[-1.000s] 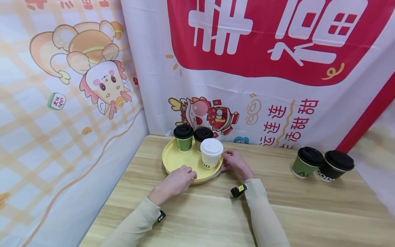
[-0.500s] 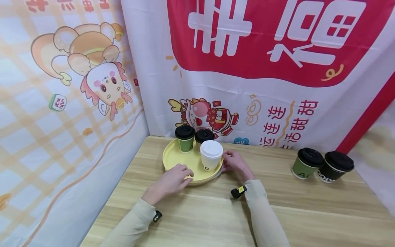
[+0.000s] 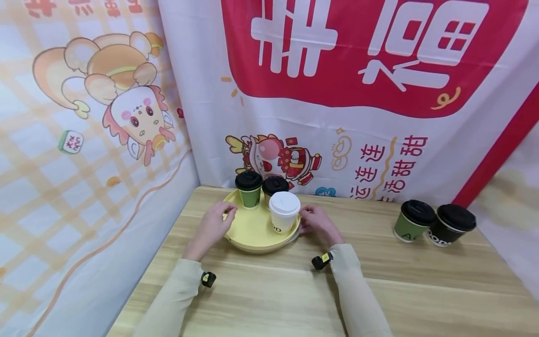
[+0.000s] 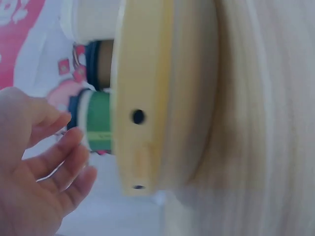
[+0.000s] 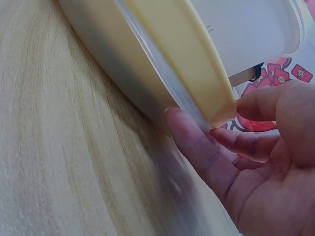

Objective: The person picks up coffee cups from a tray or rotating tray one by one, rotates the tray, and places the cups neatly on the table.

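A round yellow tray (image 3: 248, 229) sits on a pale round base (image 4: 192, 98) on the wooden table. On it stand a green paper cup (image 3: 250, 194) with a black lid, a brown one (image 3: 269, 199) with a black lid, and a white cup (image 3: 283, 215) with a white lid nearest my right hand. My right hand (image 3: 317, 222) pinches the tray's right rim, one digit against the whitish edge under it in the right wrist view. At the left rim my left hand (image 3: 212, 227) holds nothing, its fingers (image 4: 69, 160) loosely bent beside the green cup in the left wrist view.
Farther right on the table (image 3: 286, 299) stand another green cup (image 3: 410, 227) and a black cup (image 3: 442, 234), both with black lids. A printed cloth (image 3: 337, 154) hangs behind the table, and a checked cloth wall (image 3: 105, 187) closes off the left side.
My left hand has moved from the tray's front rim leftward and back to its left rim. The right hand stays at the right rim, and the cups keep their places on the tray.
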Motion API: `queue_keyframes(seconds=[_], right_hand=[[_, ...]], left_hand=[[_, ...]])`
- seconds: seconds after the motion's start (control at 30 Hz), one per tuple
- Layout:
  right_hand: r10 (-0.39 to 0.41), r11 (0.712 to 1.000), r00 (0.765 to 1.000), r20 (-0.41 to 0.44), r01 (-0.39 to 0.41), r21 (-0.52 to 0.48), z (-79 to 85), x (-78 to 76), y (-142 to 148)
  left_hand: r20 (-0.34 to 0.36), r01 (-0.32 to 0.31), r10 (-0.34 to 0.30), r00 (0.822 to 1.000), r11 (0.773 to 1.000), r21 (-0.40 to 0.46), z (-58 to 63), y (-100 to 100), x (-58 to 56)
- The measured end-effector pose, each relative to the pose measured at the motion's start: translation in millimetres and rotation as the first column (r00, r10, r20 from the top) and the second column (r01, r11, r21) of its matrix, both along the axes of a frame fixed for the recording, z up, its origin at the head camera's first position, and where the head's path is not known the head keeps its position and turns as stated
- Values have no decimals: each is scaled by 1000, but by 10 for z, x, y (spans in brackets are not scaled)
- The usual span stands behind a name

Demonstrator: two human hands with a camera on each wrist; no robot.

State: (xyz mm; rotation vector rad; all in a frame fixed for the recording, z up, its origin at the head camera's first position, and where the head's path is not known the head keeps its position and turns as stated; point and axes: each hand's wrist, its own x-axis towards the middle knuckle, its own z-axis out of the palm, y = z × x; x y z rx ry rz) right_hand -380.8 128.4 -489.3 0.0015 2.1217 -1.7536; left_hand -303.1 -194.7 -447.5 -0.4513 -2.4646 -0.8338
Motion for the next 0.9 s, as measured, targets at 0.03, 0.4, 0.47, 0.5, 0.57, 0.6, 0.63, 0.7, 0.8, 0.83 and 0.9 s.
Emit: queue_keyframes(seconds=[0.03, 0.4, 0.47, 0.5, 0.57, 0.6, 0.63, 0.7, 0.8, 0.83, 0.9], right_hand=[[3, 1000, 1000, 5, -3, 4, -7, -7, -6], [11, 1000, 1000, -11, -11, -28, 12, 2, -1], [17, 999, 1000, -19, -18, -38, 36, 12, 6], [22, 999, 1000, -21, -23, -39, 46, 18, 11], [27, 999, 999, -23, -28, -43, 52, 21, 18], [28, 999, 999, -23, -29, -44, 50, 21, 21], [26, 999, 999, -21, -27, -42, 46, 21, 21], [28, 999, 999, -16, -29, -36, 30, 20, 19], [28, 999, 1000, -6, -28, -36, 8, 18, 10], [29, 999, 1000, -8, -30, -34, 6, 20, 7], [26, 999, 1000, -7, -26, -34, 4, 25, 8]], left_hand=[[-2, -28, 28, 1000, 999, 20, -29, -25, -24], [272, -333, 278, 921, 925, 184, -132, -208, -250], [353, -364, 283, 892, 913, 187, -136, -223, -283], [386, -372, 282, 878, 911, 180, -139, -232, -294], [447, -379, 270, 853, 908, 176, -149, -251, -318], [471, -378, 260, 843, 909, 177, -158, -262, -327], [492, -381, 252, 833, 907, 181, -166, -272, -332], [522, -385, 243, 818, 905, 181, -190, -298, -331], [545, -395, 245, 802, 901, 177, -241, -327, -324], [551, -398, 246, 797, 900, 175, -258, -333, -322], [555, -396, 247, 794, 903, 164, -291, -344, -327]])
